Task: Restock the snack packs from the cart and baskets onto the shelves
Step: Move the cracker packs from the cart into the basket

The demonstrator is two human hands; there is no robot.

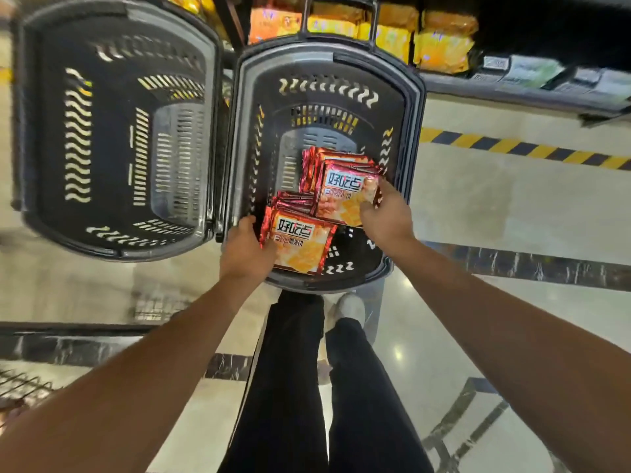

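Two dark plastic baskets stand on the floor below me. The right basket (411, 107) holds two stacks of red and orange snack packs. My left hand (246, 249) grips the near stack (300, 242) at its left edge. My right hand (386, 216) grips the far stack (343, 192) at its right edge, fingers curled over the top pack. The left basket (112, 131) shows nothing inside. Beyond the baskets, a low shelf (512, 87) carries yellow and orange snack bags (444, 46).
A yellow and black hazard stripe (512, 146) runs across the floor right of the basket. My legs and a white shoe (348, 307) are just behind the right basket. A wire rack edge (20, 387) shows at the lower left.
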